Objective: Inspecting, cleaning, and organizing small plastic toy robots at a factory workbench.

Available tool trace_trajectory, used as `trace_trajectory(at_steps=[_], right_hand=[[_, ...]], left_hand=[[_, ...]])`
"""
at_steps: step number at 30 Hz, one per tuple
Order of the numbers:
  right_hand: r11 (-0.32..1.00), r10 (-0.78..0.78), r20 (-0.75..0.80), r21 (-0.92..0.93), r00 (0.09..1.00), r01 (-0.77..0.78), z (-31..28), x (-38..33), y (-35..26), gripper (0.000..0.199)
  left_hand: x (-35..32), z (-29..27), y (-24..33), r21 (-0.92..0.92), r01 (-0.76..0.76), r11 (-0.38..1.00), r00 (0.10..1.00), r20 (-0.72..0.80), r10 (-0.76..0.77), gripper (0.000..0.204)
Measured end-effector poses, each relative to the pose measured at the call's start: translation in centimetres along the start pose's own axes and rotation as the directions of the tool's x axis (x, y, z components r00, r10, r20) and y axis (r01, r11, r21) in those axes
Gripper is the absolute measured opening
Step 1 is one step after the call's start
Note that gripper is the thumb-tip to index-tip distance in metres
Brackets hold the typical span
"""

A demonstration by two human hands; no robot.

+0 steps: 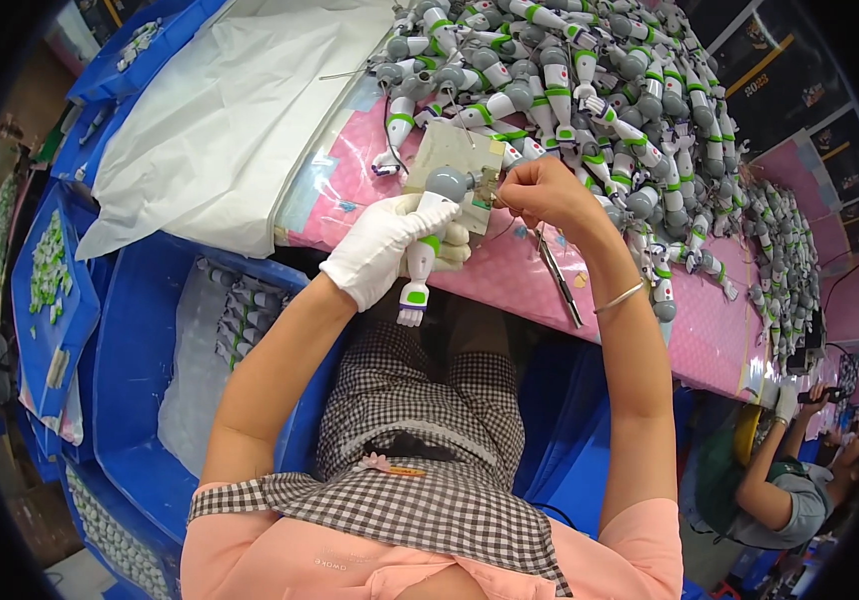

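My left hand (390,243), in a white glove, grips a toy arm (437,215) of white, green and grey plastic. Its small white fist points toward me, and the grey ball-shaped shoulder faces a little metal fixture (486,188) on a pale block (458,148). My bare right hand (548,195) is closed in a pinch at the fixture's right side. What sits between those fingertips is too small to make out; a thin dark wire hangs just below them. Right of the block, metal tweezers (560,280) lie on the pink-covered table (670,350).
A large heap of similar toy arms (640,110) covers the back and right of the table. White sheeting (205,130) lies at left. Blue bins (135,370) with parts stand on my left, beside a tray of green pieces (50,265). Another person (785,490) works at far right.
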State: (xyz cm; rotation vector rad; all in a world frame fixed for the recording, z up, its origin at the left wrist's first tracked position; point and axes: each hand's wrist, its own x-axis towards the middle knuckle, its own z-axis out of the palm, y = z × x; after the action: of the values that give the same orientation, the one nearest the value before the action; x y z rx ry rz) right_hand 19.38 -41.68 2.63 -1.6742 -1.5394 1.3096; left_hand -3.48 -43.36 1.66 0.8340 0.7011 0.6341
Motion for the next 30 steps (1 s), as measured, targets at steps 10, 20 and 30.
trace_trajectory(at_steps=[10,20,30], right_hand=[[0.934,-0.356,-0.144,-0.043,0.923,0.354,0.5,-9.9,-1.7,0.062],[0.898,0.033,-0.495,0.396,0.868,0.191,-4.1,-13.3,8.0,0.034],[0.944,0.316,-0.808,0.322,0.497,-0.075,-0.9,-24.1,7.7,0.03]], left_hand=[[-14.9,-9.7,3.1,0.55,-0.171,0.817,0.761,-0.454,0.464,0.042],[-21.4,-35.7,-8.0,0.522,0.823,-0.223,0.556,-0.661,0.504,0.022],[-8.7,-44.0,-12.3,0.978,0.184,-0.097,0.846,-0.107,0.523,0.04]])
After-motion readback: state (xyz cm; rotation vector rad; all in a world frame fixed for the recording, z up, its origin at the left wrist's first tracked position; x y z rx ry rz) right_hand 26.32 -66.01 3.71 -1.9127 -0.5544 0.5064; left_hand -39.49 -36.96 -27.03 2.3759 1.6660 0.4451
